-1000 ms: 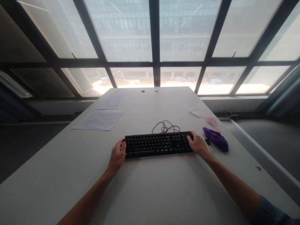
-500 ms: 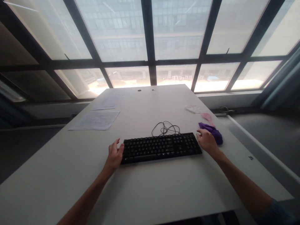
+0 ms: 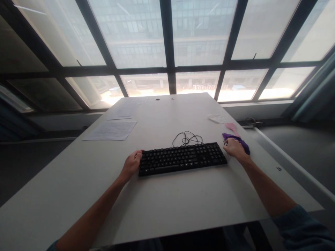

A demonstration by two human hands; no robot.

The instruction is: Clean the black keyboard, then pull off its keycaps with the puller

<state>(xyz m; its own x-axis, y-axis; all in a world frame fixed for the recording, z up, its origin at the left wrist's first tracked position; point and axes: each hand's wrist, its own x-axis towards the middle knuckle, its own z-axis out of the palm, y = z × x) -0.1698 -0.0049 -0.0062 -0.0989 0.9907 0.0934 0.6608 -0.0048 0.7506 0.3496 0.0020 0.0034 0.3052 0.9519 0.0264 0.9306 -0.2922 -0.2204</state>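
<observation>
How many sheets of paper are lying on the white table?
3 can be seen. One printed sheet lies on the table's left side, a second sheet lies behind it, and a fainter third sheet lies near the far edge. More could be stacked underneath.

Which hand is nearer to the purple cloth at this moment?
Right. The right hand rests against the purple cloth just past the keyboard's right end; the left hand is at the keyboard's left end, a full keyboard length away.

Printed papers [image 3: 110, 130] lie far left on the table [image 3: 167, 205]; pink brush [image 3: 231, 127] far right
</observation>
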